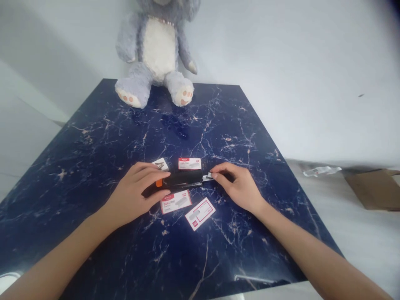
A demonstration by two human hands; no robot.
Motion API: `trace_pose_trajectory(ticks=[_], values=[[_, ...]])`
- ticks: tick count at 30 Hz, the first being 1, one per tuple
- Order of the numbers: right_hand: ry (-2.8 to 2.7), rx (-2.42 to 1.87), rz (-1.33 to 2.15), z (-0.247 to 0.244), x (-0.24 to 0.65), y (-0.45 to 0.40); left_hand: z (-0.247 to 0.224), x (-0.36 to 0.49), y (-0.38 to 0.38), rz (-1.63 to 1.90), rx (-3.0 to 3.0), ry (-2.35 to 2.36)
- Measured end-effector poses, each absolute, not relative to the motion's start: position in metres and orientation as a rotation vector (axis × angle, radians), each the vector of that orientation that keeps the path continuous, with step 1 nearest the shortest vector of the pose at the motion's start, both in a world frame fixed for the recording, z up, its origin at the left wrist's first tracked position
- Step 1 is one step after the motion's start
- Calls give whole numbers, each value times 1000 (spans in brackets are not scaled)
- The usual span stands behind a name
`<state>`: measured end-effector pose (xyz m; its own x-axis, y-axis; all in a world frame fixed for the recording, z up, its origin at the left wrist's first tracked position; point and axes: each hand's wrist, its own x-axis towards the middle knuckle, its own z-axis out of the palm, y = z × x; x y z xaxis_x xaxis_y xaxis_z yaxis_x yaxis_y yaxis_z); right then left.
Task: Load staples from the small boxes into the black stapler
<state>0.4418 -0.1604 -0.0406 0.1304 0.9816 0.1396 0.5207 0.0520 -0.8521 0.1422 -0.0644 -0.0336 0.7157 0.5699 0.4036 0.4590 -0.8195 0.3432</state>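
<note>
Posture: left hand [137, 185] comes in from the lower left, back of the hand upward, with its fingers over the far side and its thumb along the near side of a black stapler [183, 178], gripping it by the orange-marked left end. Right hand [239, 183] comes in from the lower right, its thumb and forefinger pinched on a small grey piece [210, 175] at the metal channel [204, 178] projecting from the stapler's right end; the remaining fingers are curled. The stapler is positioned centrally between the hands, on or just above the dark blue marbled table [125, 129]; contact cannot be confirmed. Containers: one red-and-white staple box [189, 163] lies just beyond the stapler, a second [176, 203] just below the left thumb, and a white box with a red frame [200, 213] nearer the viewer. Their contents cannot be seen. A white packet [160, 163] is partly covered by the left fingers. A brown cardboard box [373, 189] stands on the floor, right; interior not visible.
</note>
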Motion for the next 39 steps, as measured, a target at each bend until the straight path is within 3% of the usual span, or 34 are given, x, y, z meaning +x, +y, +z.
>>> trace_pose_trajectory(ticks=[5, 14, 26, 34, 39], values=[[-1397, -1559, 595, -48, 448, -160, -37, 141, -65, 734, 2725, 866], [-1342, -1574, 708, -47, 460, -156, -37, 143, -65, 753, 2746, 867], [-1266, -1667, 443, -51, 478, -148, -35, 143, -66, 762, 2732, 835], [-1801, -1473, 503, -30, 441, -165, -36, 141, -64, 765, 2715, 811], [-1780, -1515, 543, -31, 439, -165, -38, 140, -64, 747, 2693, 815]])
